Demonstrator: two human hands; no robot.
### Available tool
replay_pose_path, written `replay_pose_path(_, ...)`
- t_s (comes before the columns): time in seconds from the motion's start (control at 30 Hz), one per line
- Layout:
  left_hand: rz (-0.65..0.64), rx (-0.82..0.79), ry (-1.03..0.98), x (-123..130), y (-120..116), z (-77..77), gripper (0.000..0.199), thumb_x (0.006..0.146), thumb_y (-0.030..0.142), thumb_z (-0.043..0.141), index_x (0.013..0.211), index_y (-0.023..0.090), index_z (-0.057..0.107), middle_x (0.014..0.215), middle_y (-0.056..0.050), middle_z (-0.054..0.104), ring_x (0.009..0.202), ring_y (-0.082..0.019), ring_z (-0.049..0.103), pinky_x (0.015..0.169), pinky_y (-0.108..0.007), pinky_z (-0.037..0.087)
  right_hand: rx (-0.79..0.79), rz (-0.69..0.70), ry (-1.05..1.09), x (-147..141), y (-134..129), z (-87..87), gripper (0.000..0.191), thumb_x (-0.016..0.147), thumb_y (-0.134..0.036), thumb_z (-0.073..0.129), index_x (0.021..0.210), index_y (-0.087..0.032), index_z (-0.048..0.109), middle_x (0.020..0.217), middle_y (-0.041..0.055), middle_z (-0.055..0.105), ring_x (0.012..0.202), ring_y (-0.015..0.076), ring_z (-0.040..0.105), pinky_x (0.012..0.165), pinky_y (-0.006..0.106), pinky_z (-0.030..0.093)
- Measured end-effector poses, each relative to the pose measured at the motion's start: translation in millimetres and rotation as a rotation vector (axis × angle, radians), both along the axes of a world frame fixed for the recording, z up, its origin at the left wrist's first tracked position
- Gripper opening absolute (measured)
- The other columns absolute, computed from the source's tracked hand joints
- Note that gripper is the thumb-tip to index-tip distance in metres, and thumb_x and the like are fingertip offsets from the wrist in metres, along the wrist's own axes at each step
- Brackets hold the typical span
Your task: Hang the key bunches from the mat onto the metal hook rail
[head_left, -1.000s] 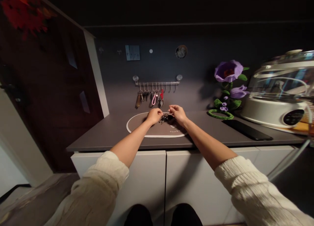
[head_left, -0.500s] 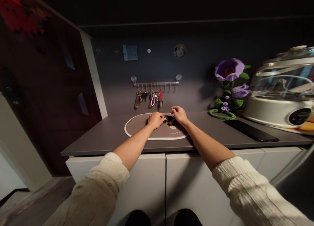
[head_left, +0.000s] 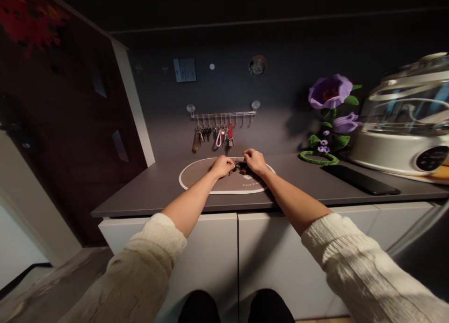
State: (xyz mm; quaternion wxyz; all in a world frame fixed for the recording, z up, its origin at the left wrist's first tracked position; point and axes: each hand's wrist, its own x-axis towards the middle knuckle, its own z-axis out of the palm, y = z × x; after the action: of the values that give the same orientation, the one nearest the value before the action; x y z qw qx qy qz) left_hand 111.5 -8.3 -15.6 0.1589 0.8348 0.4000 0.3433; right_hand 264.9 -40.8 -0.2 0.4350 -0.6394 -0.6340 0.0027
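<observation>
Little dark-metal key bunch (head_left: 241, 164) with a brown bit (head_left: 243, 172), long axis roughly sideways, I think; left hand (head_left: 223, 167) pinching it, right hand (head_left: 255, 162) curled, can't tell its grip.

Left hand (head_left: 222, 167) and right hand (head_left: 256, 162) at small keys (head_left: 240, 165), oval mat (head_left: 196, 175) beneath, hook rail (head_left: 224, 114) behind.

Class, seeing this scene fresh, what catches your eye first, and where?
The purple flower stands out first, at the right against a dark wall. Next come the left hand and right hand, close together over an oval mat. Keys hang from the rail behind them.
</observation>
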Motion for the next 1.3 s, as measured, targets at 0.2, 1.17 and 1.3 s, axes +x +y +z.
replay_pose_path(0.2, -0.022, -0.043, -0.063, -6.2, -1.0, 2.6, 0.015, 0.067, 0.019, 0.057, 0.070, 0.011, 0.068, 0.057, -0.002, 0.061, 0.051, -0.008, 0.049, 0.052, -0.020, 0.037, -0.004, 0.004, -0.045, -2.7, -2.8, 1.7, 0.027, 0.078, -0.019, 0.043, 0.095, -0.014, 0.063, 0.084, 0.0081, 0.067, 0.085, 0.0163, 0.059, 0.080, 0.026, 0.040)
replay_pose_path(1.17, -0.320, -0.699, -0.713, -30.5, -13.9, 30.2, 0.002, 0.069, 0.007, 0.060, 0.070, 0.008, 0.061, 0.069, -0.004, 0.062, 0.063, -0.007, 0.056, 0.072, -0.025, 0.045, 0.014, 0.254, -0.097, -22.8, -22.4, 10.8, 0.022, 0.075, -0.020, 0.046, 0.088, -0.016, 0.063, 0.079, 0.0025, 0.065, 0.070, 0.0114, 0.055, 0.071, 0.023, 0.040)
replay_pose_path(1.3, -0.364, -0.758, -0.818, -30.8, -15.3, 31.9, 0.003, 0.072, 0.007, 0.058, 0.073, 0.008, 0.060, 0.071, -0.005, 0.062, 0.068, -0.008, 0.058, 0.082, -0.032, 0.045, 0.010, 0.309, 0.004, -25.8, -26.5, 12.8, 0.019, 0.074, -0.019, 0.046, 0.086, -0.016, 0.061, 0.073, 0.0017, 0.064, 0.067, 0.0105, 0.055, 0.070, 0.023, 0.041)
